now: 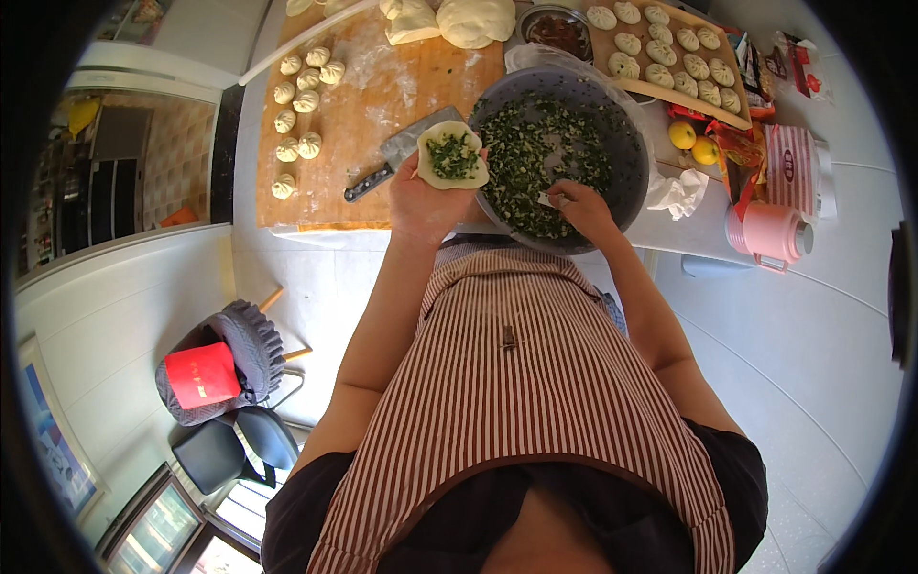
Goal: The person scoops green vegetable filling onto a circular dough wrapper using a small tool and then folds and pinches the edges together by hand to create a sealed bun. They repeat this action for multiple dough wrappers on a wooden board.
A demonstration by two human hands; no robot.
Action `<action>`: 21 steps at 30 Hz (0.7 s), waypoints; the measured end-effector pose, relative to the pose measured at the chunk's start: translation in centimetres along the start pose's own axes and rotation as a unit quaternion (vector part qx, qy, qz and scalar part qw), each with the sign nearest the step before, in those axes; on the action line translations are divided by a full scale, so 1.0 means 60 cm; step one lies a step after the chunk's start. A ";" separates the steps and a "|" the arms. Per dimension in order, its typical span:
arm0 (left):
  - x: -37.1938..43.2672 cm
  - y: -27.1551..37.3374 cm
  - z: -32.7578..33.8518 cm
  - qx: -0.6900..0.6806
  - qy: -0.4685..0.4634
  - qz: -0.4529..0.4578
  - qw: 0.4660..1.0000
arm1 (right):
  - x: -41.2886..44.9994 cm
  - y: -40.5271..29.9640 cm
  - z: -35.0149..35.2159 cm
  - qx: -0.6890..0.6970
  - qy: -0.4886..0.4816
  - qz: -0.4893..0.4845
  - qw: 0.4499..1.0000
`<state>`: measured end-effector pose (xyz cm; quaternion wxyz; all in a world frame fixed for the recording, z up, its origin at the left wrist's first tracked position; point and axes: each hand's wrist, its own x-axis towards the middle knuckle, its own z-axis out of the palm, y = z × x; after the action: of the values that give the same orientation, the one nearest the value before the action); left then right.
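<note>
A round dough wrapper point(426, 169) lies cupped in my left hand point(423, 204), with a mound of chopped green filling point(453, 156) at its middle. My right hand point(582, 208) is inside the large grey bowl point(635, 172), gripping a small pale utensil point(551, 200), probably a spoon; its lower end is hidden in the filling. Chopped greens mixed with paler bits point(531, 158) cover much of the bowl's inside. Just behind my left hand, a cleaver point(368, 183) with a black handle rests on the floured wooden board point(344, 136).
Several pleated buns point(306, 101) sit at the board's left. Dough point(475, 21) lies at its back. At back right, a wooden tray point(606, 43) bears more buns, beside a metal bowl point(554, 36). Yellow fruits point(706, 151), crumpled tissue point(678, 194) and a pink thermos jug point(771, 233) stand right.
</note>
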<state>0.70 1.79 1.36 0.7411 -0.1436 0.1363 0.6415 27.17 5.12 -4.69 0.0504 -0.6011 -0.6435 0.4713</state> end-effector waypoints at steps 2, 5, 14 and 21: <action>-0.007 0.009 -0.002 0.012 0.019 0.005 1.000 | -0.001 0.007 -0.004 0.053 -0.004 0.005 0.999; -0.016 0.010 -0.001 0.043 0.021 0.003 0.999 | -0.007 0.002 -0.016 0.156 -0.007 0.001 0.988; 0.037 -0.073 0.005 0.056 -0.016 -0.056 0.997 | -0.062 -0.111 -0.034 0.097 0.272 -0.255 0.923; 0.051 -0.107 0.049 0.014 -0.024 -0.080 0.996 | -0.102 -0.139 0.008 -0.060 0.383 -0.278 0.879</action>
<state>7.54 4.85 3.13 0.7954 -0.1277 0.1155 0.5811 22.48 1.21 3.64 0.3856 -0.5328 -0.7418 0.1311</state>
